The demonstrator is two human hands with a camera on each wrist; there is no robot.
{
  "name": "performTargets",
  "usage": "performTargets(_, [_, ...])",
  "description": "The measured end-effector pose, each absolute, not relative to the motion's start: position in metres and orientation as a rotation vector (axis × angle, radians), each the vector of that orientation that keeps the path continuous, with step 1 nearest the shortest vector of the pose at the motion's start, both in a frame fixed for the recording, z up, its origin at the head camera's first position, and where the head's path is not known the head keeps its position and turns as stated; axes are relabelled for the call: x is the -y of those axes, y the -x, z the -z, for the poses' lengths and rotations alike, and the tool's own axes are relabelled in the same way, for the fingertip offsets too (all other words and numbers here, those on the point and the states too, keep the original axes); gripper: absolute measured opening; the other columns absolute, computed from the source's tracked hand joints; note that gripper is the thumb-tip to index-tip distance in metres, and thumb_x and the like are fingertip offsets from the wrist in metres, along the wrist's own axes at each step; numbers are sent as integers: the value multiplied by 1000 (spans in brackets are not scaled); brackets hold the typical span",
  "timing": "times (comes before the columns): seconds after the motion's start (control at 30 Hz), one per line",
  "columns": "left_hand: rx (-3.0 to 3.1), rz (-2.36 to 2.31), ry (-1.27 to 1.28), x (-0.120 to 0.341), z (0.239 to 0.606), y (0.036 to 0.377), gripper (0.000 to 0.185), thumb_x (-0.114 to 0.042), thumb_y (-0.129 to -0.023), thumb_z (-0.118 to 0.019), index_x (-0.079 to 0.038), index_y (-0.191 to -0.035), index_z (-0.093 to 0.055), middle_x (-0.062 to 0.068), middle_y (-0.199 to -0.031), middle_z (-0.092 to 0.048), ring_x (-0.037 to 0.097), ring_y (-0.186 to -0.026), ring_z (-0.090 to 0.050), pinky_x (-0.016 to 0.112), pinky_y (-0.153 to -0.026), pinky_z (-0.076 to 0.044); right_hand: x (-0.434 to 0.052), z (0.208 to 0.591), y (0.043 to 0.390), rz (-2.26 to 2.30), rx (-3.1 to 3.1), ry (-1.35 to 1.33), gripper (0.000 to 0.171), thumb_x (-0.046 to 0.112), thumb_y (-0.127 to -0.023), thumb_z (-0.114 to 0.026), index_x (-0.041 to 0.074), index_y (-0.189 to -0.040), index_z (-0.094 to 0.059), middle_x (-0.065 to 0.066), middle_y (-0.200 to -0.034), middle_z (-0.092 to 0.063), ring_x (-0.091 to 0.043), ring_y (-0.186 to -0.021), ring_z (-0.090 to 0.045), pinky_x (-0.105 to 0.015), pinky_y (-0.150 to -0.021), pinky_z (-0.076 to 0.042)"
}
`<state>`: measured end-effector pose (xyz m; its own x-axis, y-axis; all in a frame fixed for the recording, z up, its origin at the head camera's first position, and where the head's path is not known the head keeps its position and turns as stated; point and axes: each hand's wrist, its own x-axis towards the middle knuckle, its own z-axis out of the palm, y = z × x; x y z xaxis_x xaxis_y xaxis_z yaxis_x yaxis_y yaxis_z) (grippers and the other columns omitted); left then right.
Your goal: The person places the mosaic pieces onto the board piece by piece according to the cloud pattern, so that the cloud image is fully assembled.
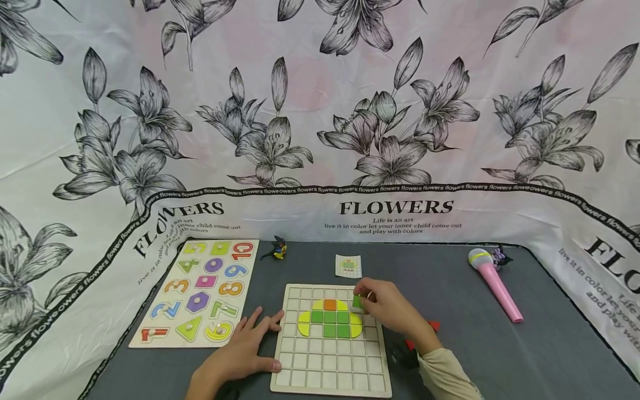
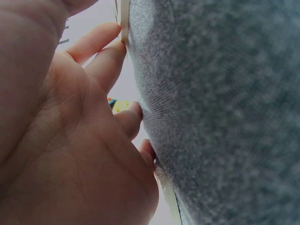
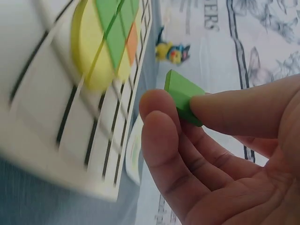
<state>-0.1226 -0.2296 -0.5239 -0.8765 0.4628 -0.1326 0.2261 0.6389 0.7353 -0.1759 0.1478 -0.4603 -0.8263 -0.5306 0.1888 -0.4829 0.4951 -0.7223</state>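
In the head view a pale wooden grid board lies on the grey table. Upon its upper part sit green tiles, an orange square tile and rounded yellow tiles. My right hand is over the board's upper right corner and pinches a green square tile between thumb and fingertips, tilted and off the board in the right wrist view. My left hand lies with spread fingers on the table, thumb and a finger touching the board's left edge.
A number puzzle board is at the left. Behind the grid board lies a small pattern card. A small toy figure stands at the back; a pink microphone lies right. Red pieces are partly hidden by my right forearm.
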Motion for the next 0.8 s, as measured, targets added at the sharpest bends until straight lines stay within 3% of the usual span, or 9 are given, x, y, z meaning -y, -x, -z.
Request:
performTargets(0.2, [-2558,-1067,-568,220,506,119,83,-55,-82,-89,-20,-149,-55,9,-160,-49,56,-159,-5,77,-122,2,-123,463,173,1249,-2621,953,12,-5,-102,-64,2,-110,-71,-6,-98,-70,-11,-80,-64,-29,-65,-57])
performTargets(0.5, [-2586,-1089,-581,227,511,113,95,-57,-80,-89,-20,-158,-50,-4,-142,-59,59,-157,-9,80,-120,0,-81,473,157,1213,-2580,1034,14,-6,-97,-71,8,-99,-71,2,-90,-69,-5,-78,-60,-28,-69,-55])
performTargets(0.8, [-2584,-1077,-591,230,526,121,103,-63,-79,-87,-21,-163,-44,-10,-140,-58,54,-160,-5,77,-122,3,-65,480,156,1098,-2642,1104,18,-11,-90,-73,7,-91,-72,2,-83,-66,-3,-73,-55,-24,-66,-53])
